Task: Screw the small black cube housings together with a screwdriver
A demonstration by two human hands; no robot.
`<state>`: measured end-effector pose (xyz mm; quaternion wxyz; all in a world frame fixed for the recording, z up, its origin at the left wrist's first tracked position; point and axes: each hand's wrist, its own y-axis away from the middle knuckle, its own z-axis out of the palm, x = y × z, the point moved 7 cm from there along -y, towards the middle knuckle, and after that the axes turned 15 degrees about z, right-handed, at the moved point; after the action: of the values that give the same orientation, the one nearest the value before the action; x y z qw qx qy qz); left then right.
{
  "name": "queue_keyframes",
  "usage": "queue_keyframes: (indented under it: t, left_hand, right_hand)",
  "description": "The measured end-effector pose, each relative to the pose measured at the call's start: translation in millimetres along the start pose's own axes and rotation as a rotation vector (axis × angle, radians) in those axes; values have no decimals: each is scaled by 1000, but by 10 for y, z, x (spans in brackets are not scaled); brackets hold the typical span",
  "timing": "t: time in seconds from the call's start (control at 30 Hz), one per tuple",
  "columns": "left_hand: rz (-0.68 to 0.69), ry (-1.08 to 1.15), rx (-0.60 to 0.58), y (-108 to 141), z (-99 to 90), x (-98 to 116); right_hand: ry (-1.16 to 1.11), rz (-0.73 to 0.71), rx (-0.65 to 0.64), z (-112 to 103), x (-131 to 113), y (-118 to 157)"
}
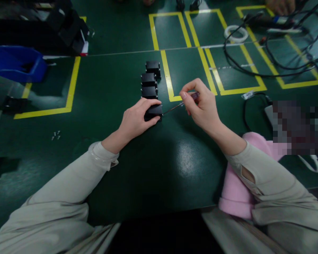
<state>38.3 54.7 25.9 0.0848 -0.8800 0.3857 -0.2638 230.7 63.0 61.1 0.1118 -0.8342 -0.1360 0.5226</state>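
My left hand (139,118) grips the nearest small black box (154,110) on the green table, thumb on the near side and fingers over the far side. In my right hand (200,104) is a screwdriver (194,95), pinched by its dark reddish handle. Its thin metal shaft slants down to the left, and the tip meets the right end of the held box, at or beside a small screw. Beyond my left hand, several similar black boxes (149,91) stand in a row running away from me, with small screws at their ends.
Several loose screws (56,134) lie at the left. A blue bin (17,63) stands behind them. Yellow tape (167,76) outlines areas on the table. Black cables (229,67) and a white tape roll (235,34) are at the back right; pink cloth (237,194) lies under my right forearm.
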Motion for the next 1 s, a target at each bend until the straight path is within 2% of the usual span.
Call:
queue_keyframes:
  t: [0.67, 1.0]
  left_hand:
    - [-19, 3, -5, 4, 0, -4]
    - [-8, 3, -1, 1, 4, -1]
  right_hand:
    - [63, -1, 6, -4, -33, 20]
    - [17, -26, 12, -5, -30, 18]
